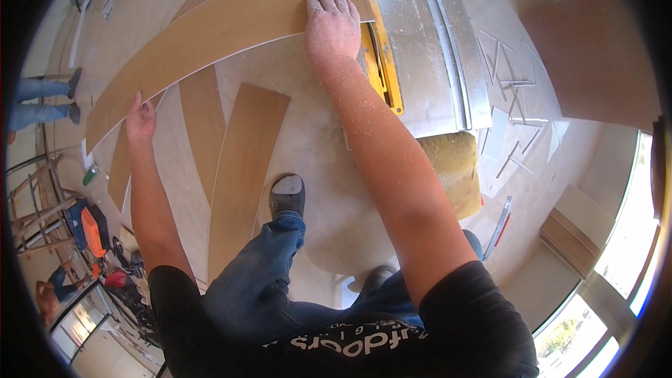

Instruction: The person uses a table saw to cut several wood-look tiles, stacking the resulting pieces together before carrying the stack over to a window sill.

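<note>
My left hand (142,117) grips the near edge of a long wood-veneer board (224,17), toward its left end, with thumb and fingers. My dust-covered right hand (332,31) rests palm down on the board's right part, fingers laid on its top. That end reaches a yellow plate (390,84) on a dusty metal saw table (430,42); part of the plate is hidden under my hand and arm. More wood boards (241,140) lie on the floor below.
A yellow machine body (451,175) sits under the table's front, near my legs. White offcuts (518,84) and stacked panels (567,231) lie right. Left are another person's legs (49,94), a green bottle (89,175), an orange case (93,231) and a wooden frame (38,217).
</note>
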`<state>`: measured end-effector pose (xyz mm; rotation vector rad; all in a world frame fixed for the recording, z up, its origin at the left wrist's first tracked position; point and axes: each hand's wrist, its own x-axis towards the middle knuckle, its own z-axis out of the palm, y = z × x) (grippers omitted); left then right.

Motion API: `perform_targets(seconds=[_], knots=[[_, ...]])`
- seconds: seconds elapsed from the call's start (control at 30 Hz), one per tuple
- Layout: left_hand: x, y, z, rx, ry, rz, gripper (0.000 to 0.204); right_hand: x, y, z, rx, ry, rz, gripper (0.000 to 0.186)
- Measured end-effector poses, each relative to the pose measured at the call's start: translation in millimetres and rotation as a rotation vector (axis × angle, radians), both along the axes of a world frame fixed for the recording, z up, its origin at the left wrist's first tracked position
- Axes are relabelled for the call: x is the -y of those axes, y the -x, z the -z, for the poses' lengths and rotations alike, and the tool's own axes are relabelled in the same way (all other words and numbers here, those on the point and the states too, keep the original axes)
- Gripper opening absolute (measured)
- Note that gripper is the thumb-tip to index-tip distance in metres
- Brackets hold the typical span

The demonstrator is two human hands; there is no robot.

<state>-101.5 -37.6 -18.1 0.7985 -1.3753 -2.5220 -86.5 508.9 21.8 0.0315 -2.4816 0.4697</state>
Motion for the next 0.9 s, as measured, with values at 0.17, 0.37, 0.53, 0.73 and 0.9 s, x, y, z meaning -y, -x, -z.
perform_targets(seconds=[0.17,0.37,0.53,0.73,0.9], knots=[[5.1,1.2,-0.7,0.012,-0.011,-0.006,0.027,1.3,0.0,-0.3,-0.007,0.011,0.003,0.034],[4.0,0.2,0.3,-0.004,-0.009,-0.004,0.027,1.4,-2.5,-2.3,0.023,0.002,0.0,0.036],[-2.7,-0.8,-2.0,0.012,-0.018,-0.026,0.027,0.4,-2.3,-1.6,0.034,-0.007,-0.001,0.036],[-6.1,-0.5,-1.8,0.012,-0.022,-0.032,0.028,-0.5,-2.9,-0.7,0.041,-0.024,0.006,0.036],[3.3,1.9,3.8,0.032,0.0,-0.028,0.026,0.5,-3.0,-1.4,0.053,0.008,-0.003,0.037]])
